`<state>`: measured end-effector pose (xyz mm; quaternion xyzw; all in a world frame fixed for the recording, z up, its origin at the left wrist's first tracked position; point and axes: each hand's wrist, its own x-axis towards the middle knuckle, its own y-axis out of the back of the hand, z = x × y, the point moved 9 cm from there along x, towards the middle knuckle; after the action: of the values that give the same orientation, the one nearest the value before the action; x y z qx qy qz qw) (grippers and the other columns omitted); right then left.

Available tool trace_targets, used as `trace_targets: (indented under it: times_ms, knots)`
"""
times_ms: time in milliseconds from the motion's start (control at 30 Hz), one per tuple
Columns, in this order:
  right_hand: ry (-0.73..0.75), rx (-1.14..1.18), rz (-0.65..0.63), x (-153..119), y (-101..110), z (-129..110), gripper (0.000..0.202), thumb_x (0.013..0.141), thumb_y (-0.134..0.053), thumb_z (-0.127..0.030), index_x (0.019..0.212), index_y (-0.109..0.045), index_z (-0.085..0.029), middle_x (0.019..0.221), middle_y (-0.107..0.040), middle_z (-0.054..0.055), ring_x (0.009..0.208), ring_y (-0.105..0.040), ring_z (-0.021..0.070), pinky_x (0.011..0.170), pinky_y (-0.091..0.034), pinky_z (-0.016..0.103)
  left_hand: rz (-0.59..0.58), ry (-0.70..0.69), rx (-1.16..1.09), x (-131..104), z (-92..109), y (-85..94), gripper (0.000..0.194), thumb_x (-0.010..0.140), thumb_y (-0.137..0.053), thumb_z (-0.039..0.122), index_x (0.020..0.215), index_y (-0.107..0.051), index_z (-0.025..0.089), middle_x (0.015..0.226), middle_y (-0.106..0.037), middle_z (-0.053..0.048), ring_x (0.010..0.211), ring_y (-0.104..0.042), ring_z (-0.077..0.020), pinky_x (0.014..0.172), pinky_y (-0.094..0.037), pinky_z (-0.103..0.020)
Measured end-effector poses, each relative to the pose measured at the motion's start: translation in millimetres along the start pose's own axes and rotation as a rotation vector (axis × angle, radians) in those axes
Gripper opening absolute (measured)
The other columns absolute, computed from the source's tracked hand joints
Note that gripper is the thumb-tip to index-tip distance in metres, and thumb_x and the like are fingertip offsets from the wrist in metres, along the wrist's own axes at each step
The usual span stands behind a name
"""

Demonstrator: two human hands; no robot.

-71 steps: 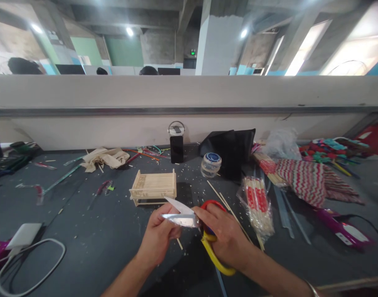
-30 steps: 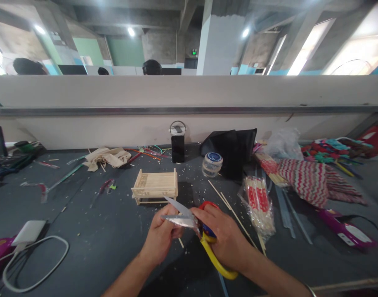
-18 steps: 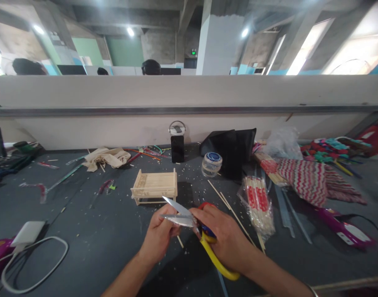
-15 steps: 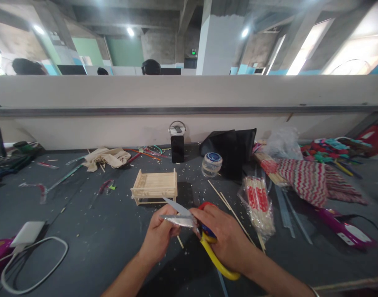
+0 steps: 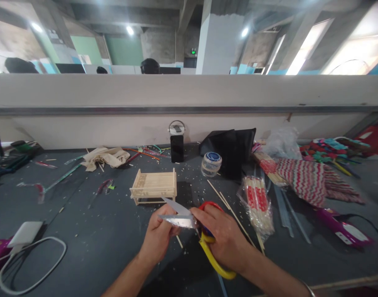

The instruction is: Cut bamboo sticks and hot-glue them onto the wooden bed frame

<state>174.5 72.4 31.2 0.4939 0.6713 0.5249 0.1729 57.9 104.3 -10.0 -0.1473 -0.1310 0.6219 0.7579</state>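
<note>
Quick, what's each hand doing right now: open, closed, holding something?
Left hand: closed, right at the open scissors; whether it holds anything cannot be told.
Right hand: closed, holding the scissors.

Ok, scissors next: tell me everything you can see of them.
The scissors have shiny, silver, metal-looking blades, spread open in a narrow V with their tips toward the person's left. The handles look like plastic: a red part on top, a yellow loop below, and some blue inside. The right hand grips them above the dark table. The lower blade crosses in front of the left hand; whether it touches is unclear. The pivot is partly hidden.
</note>
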Motion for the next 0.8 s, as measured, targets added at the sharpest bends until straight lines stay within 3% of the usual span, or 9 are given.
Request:
trace_targets:
  times_ms: [167, 333, 433, 533, 667, 800]
  knots:
    - [0.037, -0.045, 0.071, 1, 2, -2, 0.059, 0.06, -0.048, -0.002, 0.115, -0.054, -0.021, 0.086, -0.059, 0.005, 0.073, -0.057, 0.0202, 0.064, -0.048, 0.031, -0.013, -0.022, 0.023, 2, -2, 2.1, 0.029, 0.076, -0.057, 0.03, 0.054, -0.043, 0.017, 0.049, -0.036, 0.006, 0.048, -0.028, -0.0079, 0.047, -0.023, -0.021]
    - [0.029, -0.007, 0.078, -5, -4, 7, 0.049, 0.064, -0.049, -0.003, 0.109, -0.057, -0.022, 0.08, -0.063, 0.003, 0.072, -0.059, 0.0188, 0.062, -0.047, 0.028, -0.023, 0.001, 0.017, 3, -11, 4.9, 0.044, 0.082, -0.056, 0.049, 0.056, -0.043, 0.016, 0.05, -0.035, 0.006, 0.049, -0.028, -0.008, 0.048, -0.022, -0.022]
    - [-0.06, -0.011, 0.177, -11, 7, 29, 0.043, 0.075, -0.051, -0.009, 0.116, -0.055, -0.022, 0.089, -0.066, 0.004, 0.077, -0.062, 0.0186, 0.067, -0.048, 0.027, -0.078, 0.022, -0.05, 3, -13, 2.1, 0.04, 0.086, -0.055, 0.046, 0.062, -0.048, 0.015, 0.054, -0.032, 0.006, 0.049, -0.025, -0.0073, 0.048, -0.021, -0.022]
    - [-0.276, -0.087, 0.308, -17, 24, 66, 0.035, 0.085, -0.051, -0.021, 0.119, -0.054, -0.021, 0.098, -0.067, 0.006, 0.082, -0.064, 0.0196, 0.073, -0.048, 0.03, -0.108, 0.039, -0.142, 2, -12, 2.4, 0.032, 0.089, -0.053, 0.038, 0.067, -0.05, 0.015, 0.058, -0.033, 0.006, 0.049, -0.027, -0.0064, 0.048, -0.024, -0.022]
    - [-0.572, -0.267, 0.15, -21, 15, 112, 0.035, 0.084, -0.054, -0.025, 0.12, -0.056, -0.023, 0.095, -0.069, 0.007, 0.084, -0.066, 0.0231, 0.07, -0.047, 0.031, -0.124, 0.075, -0.163, -1, -14, 8.3, 0.025, 0.091, -0.052, 0.033, 0.073, -0.052, 0.015, 0.062, -0.041, 0.004, 0.049, -0.036, -0.0057, 0.051, -0.029, -0.022]
    - [-0.681, -0.332, -0.059, -26, -7, 139, 0.039, 0.083, -0.054, -0.024, 0.122, -0.056, -0.022, 0.097, -0.07, 0.009, 0.086, -0.067, 0.0245, 0.067, -0.046, 0.03, -0.161, 0.059, -0.097, -5, -15, 15.4, 0.015, 0.09, -0.054, 0.029, 0.082, -0.057, 0.017, 0.067, -0.049, 0.002, 0.054, -0.046, -0.0074, 0.055, -0.033, -0.023]
